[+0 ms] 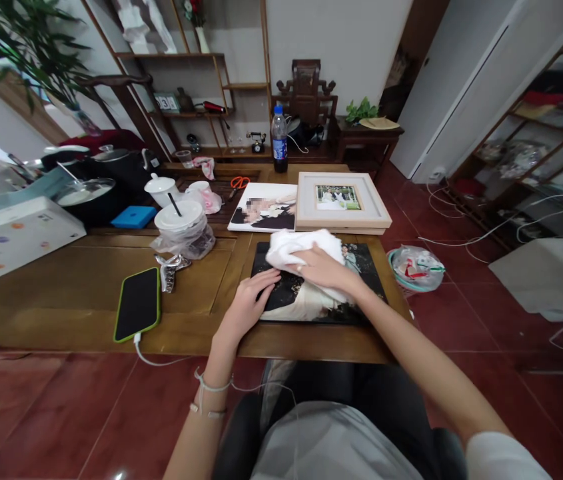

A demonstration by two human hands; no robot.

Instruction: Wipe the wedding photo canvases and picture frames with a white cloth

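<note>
A dark photo panel (286, 303) lies flat at the front edge of the wooden table. On its upper part my right hand (324, 267) presses a bunched white cloth (306, 245), fingers curled over it. My left hand (254, 297) rests on the panel's left edge with fingers stretched out, its tips close to the cloth. Behind the panel lie a white photo print (264, 207) and, partly beside it, a pale wooden picture frame (306, 200) with a small photo inside. The cloth and my right arm cover part of the panel's picture.
A phone in a green case (137, 305) charges by cable at the left. Near it are a lidded cup in plastic (181, 223), a blue box (134, 217) and orange-handled scissors (239, 183). A bottle (280, 140) stands behind. A lined bin (416, 267) sits right of the table.
</note>
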